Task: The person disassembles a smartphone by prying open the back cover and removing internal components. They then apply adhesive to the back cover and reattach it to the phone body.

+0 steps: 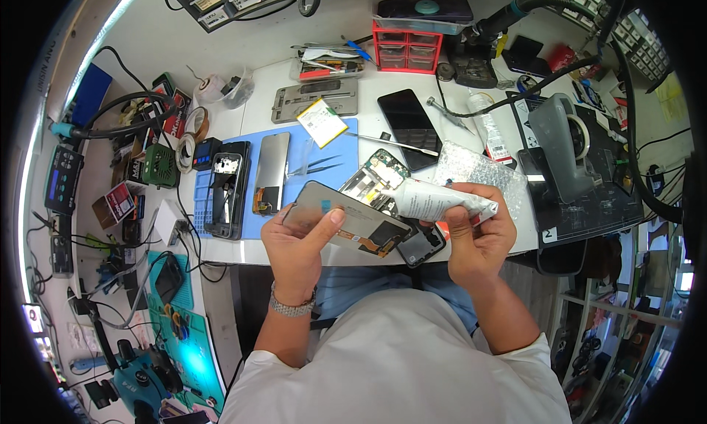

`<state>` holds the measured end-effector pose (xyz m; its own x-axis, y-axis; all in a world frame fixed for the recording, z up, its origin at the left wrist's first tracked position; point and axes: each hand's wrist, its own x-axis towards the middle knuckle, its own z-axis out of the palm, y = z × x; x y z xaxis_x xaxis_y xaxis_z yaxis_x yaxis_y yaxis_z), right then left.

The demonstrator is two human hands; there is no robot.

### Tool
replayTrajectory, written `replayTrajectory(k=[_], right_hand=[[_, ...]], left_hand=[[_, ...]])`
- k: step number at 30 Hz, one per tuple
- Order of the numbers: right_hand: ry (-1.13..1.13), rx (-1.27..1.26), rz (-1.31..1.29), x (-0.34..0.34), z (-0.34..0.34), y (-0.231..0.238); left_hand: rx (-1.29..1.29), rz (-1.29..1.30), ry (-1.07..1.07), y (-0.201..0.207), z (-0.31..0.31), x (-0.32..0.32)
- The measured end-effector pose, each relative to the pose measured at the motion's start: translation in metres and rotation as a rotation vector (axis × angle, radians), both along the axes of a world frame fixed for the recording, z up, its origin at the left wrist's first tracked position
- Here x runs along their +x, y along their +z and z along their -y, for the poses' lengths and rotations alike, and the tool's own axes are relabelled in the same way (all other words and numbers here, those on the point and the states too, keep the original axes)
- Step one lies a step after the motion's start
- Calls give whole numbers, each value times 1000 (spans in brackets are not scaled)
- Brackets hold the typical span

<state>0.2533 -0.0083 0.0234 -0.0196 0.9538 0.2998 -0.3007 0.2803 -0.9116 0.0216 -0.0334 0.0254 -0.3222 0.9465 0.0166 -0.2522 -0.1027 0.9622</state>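
Note:
My left hand (296,249) is closed on a phone display panel (346,216), thumb on its grey back, a gold flex cable near the right end. My right hand (482,240) grips a crumpled white squeeze tube (438,202), its narrow end pointing left toward the panel. Behind the panel lies an opened phone (381,175) with its green circuit board showing, partly covered by panel and tube. Under the tube, a black phone shell (421,249) rests at the table edge. Tweezers (324,163) and another display panel (271,175) lie on a blue mat (243,140).
A yellow-edged white battery (322,124), a black phone (409,122) and bubble wrap (486,175) surround the work spot. Left stands a phone frame (225,192); farther back are a metal fixture (313,100) and red drawers (407,50). A grey tape dispenser (561,148) stands right.

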Motion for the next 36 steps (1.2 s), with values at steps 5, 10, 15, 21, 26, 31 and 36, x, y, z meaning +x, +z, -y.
replayTrajectory(k=[5, 10, 15, 21, 26, 31, 36], right_hand=[[9, 36, 34, -12, -3, 0], [7, 75, 99, -13, -5, 1], [-14, 116, 115, -16, -7, 1], [-15, 125, 145, -14, -7, 1], [10, 92, 128, -14, -8, 0], [41, 23, 129, -11, -5, 3], [53, -17, 109, -10, -4, 3]], left_hand=[[-60, -107, -103, 2, 3, 14], [-52, -125, -140, 3, 5, 15], [-49, -103, -139, 3, 6, 16], [-55, -93, -144, 3, 6, 16], [-54, -74, -152, 1, 6, 16], [-53, -28, -119, 2, 6, 16], [-37, -32, -122, 4, 6, 11]])
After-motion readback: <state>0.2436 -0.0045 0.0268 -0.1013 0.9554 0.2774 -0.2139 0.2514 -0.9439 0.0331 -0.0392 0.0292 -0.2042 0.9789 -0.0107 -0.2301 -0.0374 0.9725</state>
